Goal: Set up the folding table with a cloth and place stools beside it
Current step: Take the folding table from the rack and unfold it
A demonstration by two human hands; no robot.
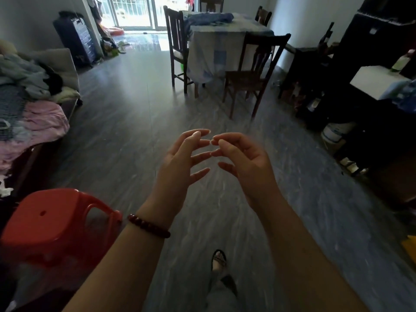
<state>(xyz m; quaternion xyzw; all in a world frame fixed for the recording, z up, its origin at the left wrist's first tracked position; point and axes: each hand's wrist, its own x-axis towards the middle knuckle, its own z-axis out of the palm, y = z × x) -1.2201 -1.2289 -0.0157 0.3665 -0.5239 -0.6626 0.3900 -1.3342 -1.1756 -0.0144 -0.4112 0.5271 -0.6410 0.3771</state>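
Note:
A red plastic stool (56, 224) stands on the floor at the lower left, close to my left forearm. My left hand (180, 163) and my right hand (245, 161) are raised in front of me over the grey floor, fingers spread and loosely bent, fingertips nearly meeting. Neither hand holds anything. A beaded bracelet sits on my left wrist. No folding table shows in the view. A table covered with a pale cloth (216, 43) stands at the far end, with a blue cloth heaped on top.
Dark wooden chairs (252, 75) surround the covered table. A sofa piled with clothes (29, 104) lines the left side. Dark shelving and clutter (371, 86) fill the right side. Open floor (135, 109) stretches ahead. My sandalled foot (219, 261) shows below.

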